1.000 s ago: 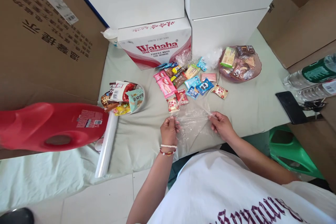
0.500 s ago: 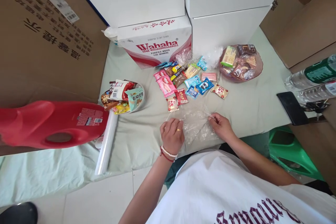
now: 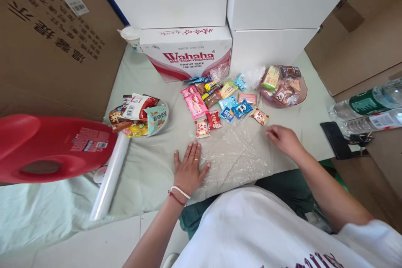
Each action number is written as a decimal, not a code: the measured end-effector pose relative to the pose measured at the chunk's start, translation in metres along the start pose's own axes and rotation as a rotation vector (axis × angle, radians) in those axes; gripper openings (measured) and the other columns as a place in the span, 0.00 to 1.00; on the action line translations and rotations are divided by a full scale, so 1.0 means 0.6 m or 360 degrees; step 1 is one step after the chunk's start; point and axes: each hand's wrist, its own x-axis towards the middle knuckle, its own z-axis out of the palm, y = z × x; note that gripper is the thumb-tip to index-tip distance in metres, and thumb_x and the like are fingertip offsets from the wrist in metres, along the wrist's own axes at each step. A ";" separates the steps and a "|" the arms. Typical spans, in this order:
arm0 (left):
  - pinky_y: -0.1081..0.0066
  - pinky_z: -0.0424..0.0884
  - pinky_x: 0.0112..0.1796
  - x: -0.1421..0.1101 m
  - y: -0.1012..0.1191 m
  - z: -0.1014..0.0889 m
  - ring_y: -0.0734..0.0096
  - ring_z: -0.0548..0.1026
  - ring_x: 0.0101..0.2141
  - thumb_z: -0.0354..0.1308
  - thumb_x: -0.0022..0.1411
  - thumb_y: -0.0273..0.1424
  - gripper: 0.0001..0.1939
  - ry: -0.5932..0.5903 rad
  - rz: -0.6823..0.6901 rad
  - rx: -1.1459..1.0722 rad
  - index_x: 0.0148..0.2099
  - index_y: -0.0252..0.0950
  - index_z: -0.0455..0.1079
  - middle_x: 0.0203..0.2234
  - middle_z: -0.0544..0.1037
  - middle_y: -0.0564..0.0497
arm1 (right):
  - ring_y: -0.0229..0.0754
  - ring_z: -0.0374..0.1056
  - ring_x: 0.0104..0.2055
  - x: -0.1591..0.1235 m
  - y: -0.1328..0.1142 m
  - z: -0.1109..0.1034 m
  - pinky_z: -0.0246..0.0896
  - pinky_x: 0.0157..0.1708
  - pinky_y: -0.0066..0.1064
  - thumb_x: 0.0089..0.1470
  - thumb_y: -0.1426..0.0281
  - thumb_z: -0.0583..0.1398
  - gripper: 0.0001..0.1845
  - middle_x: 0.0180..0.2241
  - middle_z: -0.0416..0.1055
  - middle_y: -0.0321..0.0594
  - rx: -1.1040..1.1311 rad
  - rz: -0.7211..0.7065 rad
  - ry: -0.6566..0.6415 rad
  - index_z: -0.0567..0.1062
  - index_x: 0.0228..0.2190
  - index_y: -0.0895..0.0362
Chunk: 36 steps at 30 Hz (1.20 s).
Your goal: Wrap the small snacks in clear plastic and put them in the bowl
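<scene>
A thin sheet of clear plastic wrap (image 3: 240, 153) lies spread and wrinkled on the cloth in front of me. My left hand (image 3: 188, 169) rests flat at its left side, fingers spread, holding nothing. Just beyond the right side of the wrap is my right hand (image 3: 285, 140), its fingers curled in and thumb pressed to them; what they hold, if anything, is hidden. Past the wrap lies a pile of small wrapped snacks, among them pink packets (image 3: 195, 104), a blue packet (image 3: 241, 109), a red packet (image 3: 214, 119) and a cream-and-red packet (image 3: 259, 116).
Snacks fill a white bowl (image 3: 165, 117) at left and a pink glass bowl (image 3: 303, 92) at right. A plastic roll (image 3: 109, 180) and red jug (image 3: 103, 134) lie left. A Wahaha carton (image 3: 188, 58) stands behind. Bottles (image 3: 364, 102) and a black phone (image 3: 336, 140) sit right.
My hands have moved apart. The left has gone from a closed grip on the plastic to lying flat; the right has shifted right. The wrap now lies flatter on the cloth.
</scene>
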 end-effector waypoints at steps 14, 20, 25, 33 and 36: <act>0.36 0.31 0.69 -0.021 0.019 -0.001 0.43 0.55 0.72 0.52 0.70 0.50 0.42 0.0039 -0.0055 -0.0134 0.77 0.37 0.48 0.72 0.56 0.36 | 0.59 0.74 0.50 0.277 -0.178 -0.020 0.69 0.46 0.43 0.62 0.71 0.54 0.25 0.58 0.69 0.63 -0.0745 -0.0071 -0.0001 0.72 0.59 0.62; 0.36 0.28 0.69 -0.019 0.019 -0.003 0.44 0.54 0.72 0.52 0.70 0.50 0.43 0.0016 -0.0061 -0.0156 0.78 0.36 0.46 0.73 0.54 0.38 | 0.59 0.74 0.53 0.263 -0.350 0.073 0.68 0.49 0.43 0.67 0.56 0.54 0.24 0.51 0.77 0.59 -0.0396 -0.0318 -0.0230 0.76 0.52 0.60; 0.37 0.29 0.69 -0.020 0.019 -0.005 0.44 0.54 0.72 0.51 0.71 0.50 0.41 0.0016 -0.0053 -0.0184 0.77 0.36 0.47 0.73 0.55 0.38 | 0.57 0.73 0.55 0.285 -0.423 0.139 0.67 0.52 0.42 0.63 0.52 0.61 0.29 0.52 0.76 0.60 -0.0233 -0.0167 -0.0193 0.74 0.53 0.63; 0.38 0.34 0.70 -0.021 0.018 -0.006 0.47 0.55 0.72 0.48 0.72 0.51 0.40 0.0029 -0.0063 -0.0103 0.76 0.36 0.50 0.72 0.56 0.40 | 0.62 0.61 0.65 0.351 -0.455 0.135 0.61 0.61 0.50 0.65 0.59 0.58 0.30 0.64 0.63 0.63 -0.0100 -0.0015 -0.0028 0.69 0.60 0.67; 0.37 0.37 0.70 -0.022 0.018 -0.006 0.46 0.56 0.72 0.48 0.72 0.51 0.39 0.0057 -0.0058 -0.0067 0.76 0.36 0.51 0.72 0.58 0.40 | 0.65 0.55 0.68 0.353 -0.469 0.139 0.58 0.62 0.56 0.65 0.60 0.58 0.34 0.65 0.60 0.67 -0.0142 0.0070 -0.0007 0.64 0.64 0.68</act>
